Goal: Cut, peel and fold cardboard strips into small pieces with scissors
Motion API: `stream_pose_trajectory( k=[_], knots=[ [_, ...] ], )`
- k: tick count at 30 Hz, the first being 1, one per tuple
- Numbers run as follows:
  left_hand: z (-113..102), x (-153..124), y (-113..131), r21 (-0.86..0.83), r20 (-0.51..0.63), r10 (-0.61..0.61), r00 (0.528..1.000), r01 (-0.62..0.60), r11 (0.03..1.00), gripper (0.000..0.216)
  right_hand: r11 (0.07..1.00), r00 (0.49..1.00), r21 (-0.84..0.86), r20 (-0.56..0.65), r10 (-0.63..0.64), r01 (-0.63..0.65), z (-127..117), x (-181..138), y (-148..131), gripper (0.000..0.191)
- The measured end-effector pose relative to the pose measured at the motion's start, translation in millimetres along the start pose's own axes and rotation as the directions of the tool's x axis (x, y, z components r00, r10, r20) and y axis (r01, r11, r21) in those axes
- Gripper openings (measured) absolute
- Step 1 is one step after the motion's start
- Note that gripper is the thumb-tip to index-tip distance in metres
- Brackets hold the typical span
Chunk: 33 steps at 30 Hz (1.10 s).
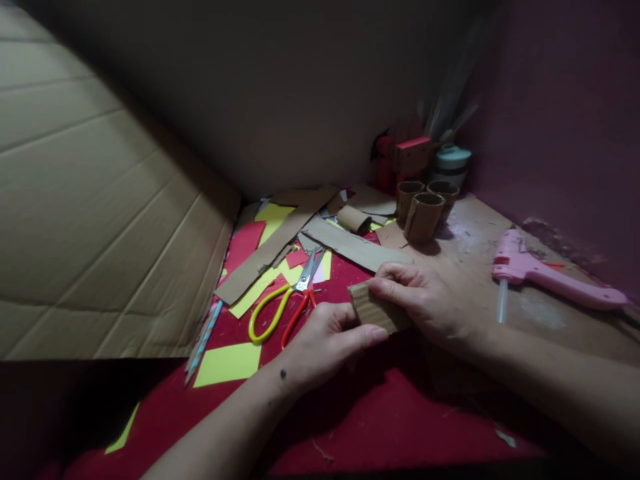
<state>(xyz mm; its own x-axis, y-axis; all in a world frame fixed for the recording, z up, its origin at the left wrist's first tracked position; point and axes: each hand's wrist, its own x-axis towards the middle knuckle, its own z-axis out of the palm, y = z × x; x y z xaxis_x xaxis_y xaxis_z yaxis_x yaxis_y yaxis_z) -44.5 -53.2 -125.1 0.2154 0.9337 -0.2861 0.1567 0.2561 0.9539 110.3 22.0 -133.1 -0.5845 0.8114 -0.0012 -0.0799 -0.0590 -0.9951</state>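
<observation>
Both hands hold a small piece of brown corrugated cardboard (376, 308) just above the red surface (380, 420). My left hand (327, 343) pinches its lower left edge between thumb and fingers. My right hand (425, 300) curls over its top and right side, fingers closed on it. The piece looks partly rolled or bent. Scissors (290, 300) with one yellow and one red handle lie just left of the hands.
A large cardboard sheet (100, 220) leans at the left. Brown strips (280, 240), yellow paper (229, 363) and red scraps litter the middle. Three cardboard tubes (424, 212) stand at the back. A pink glue gun (545, 273) lies at the right. A striped pencil (205, 337) lies beside the sheet.
</observation>
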Motion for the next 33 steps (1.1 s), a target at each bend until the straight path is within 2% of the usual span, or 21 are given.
stream_pose_trajectory(
  k=[2,4,6,8,10,13,16,20,26,30,33],
  knots=[
    [-0.4,2.1,-1.8,-0.061,0.005,-0.003,1.000,0.004,0.998,0.025,1.000,1.000,0.016,-0.008,0.026,-0.026,0.7,1.0,0.0,0.034],
    [-2.4,3.8,-3.0,-0.139,0.010,-0.001,1.000,0.002,0.990,0.027,0.991,0.994,0.072,0.016,0.111,-0.112,0.9,2.7,1.1,0.035],
    [-6.0,4.7,-3.8,-0.219,0.005,-0.025,1.000,0.025,0.975,0.027,0.969,0.973,0.123,0.116,0.201,-0.214,0.2,4.8,3.8,0.040],
    [-10.3,5.0,-4.5,-0.291,0.014,-0.072,0.997,0.073,0.954,0.027,0.952,0.945,0.146,0.230,0.232,-0.270,-1.0,6.3,7.3,0.044],
    [-13.4,5.1,-5.4,-0.339,0.043,-0.124,0.991,0.131,0.932,0.027,0.951,0.936,0.146,0.271,0.227,-0.273,-1.9,6.8,10.5,0.042],
    [-13.3,6.2,-7.0,-0.363,0.039,-0.164,0.986,0.166,0.917,0.035,0.955,0.949,0.152,0.230,0.216,-0.255,-1.4,6.0,12.7,0.036],
    [-9.5,8.8,-7.8,-0.361,0.015,-0.111,0.994,0.109,0.926,0.042,0.957,0.958,0.165,0.198,0.206,-0.240,1.3,5.2,13.1,0.036],
    [-5.7,11.0,-7.5,-0.366,0.012,-0.037,0.999,0.039,0.930,0.037,0.937,0.954,0.224,0.198,0.226,-0.268,4.9,5.2,12.5,0.036],
    [-5.2,12.2,-8.6,-0.479,-0.010,-0.119,0.993,0.100,0.872,0.040,0.853,0.865,0.274,0.378,0.330,-0.445,4.9,3.4,12.2,0.041],
    [-5.2,14.7,-7.7,-0.535,0.091,-0.119,0.989,0.149,0.832,0.037,0.817,0.844,0.311,0.410,0.345,-0.485,4.6,2.2,15.4,0.035],
    [-4.0,12.3,-5.5,-0.493,0.058,-0.100,0.993,0.116,0.862,0.037,0.850,0.845,0.263,0.427,0.321,-0.456,2.9,0.6,13.8,0.040]
  ],
)
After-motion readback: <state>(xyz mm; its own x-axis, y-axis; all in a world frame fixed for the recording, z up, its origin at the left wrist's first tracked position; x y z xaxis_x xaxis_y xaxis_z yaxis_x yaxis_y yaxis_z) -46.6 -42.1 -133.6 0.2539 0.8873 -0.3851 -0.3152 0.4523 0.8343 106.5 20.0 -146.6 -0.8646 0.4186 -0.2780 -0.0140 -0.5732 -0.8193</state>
